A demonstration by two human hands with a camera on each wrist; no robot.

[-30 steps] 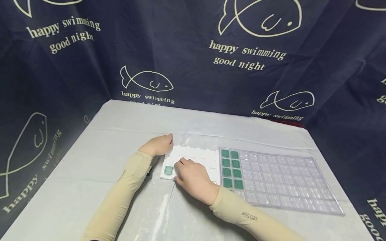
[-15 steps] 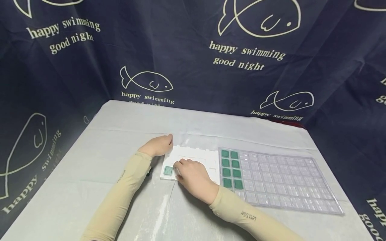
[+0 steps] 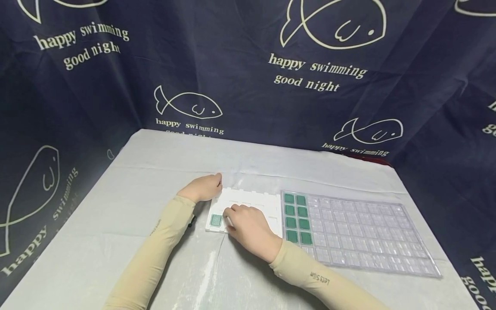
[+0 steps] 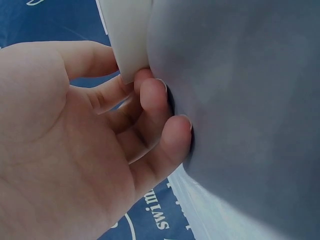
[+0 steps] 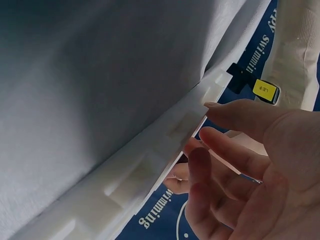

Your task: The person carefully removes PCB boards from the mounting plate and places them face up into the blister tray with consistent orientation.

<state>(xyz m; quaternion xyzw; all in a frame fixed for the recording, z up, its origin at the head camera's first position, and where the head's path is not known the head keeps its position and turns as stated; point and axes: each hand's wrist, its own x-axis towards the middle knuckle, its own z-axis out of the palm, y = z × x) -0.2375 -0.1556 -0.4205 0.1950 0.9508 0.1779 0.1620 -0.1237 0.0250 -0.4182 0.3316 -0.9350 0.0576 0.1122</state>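
A flat white tray [image 3: 252,196] with notched edges and shallow square pockets lies before me. My left hand [image 3: 201,187] pinches its far left corner; the left wrist view shows the thumb on one face of the tray [image 4: 127,37] and fingertips at the other. One green square chip [image 3: 215,220] with a grid pattern lies in the near left pocket. Just right of it, my right hand [image 3: 249,228] bends its fingers over the tray. In the right wrist view, the right thumb [image 5: 235,117] meets the tray edge, and whatever lies under the fingertips is hidden.
Right of the white tray, a clear compartment tray [image 3: 368,239] holds several green squares [image 3: 304,224] in its two left columns. A white cloth [image 3: 174,267] covers the table. Dark blue printed fabric [image 3: 248,107] hangs behind. A black strap with a yellow label [image 5: 265,90] sits at the left wrist.
My right thumb has drawn in slightly from the tray's near edge towards the fingers. The left hand, both trays and the green chip stay as they were.
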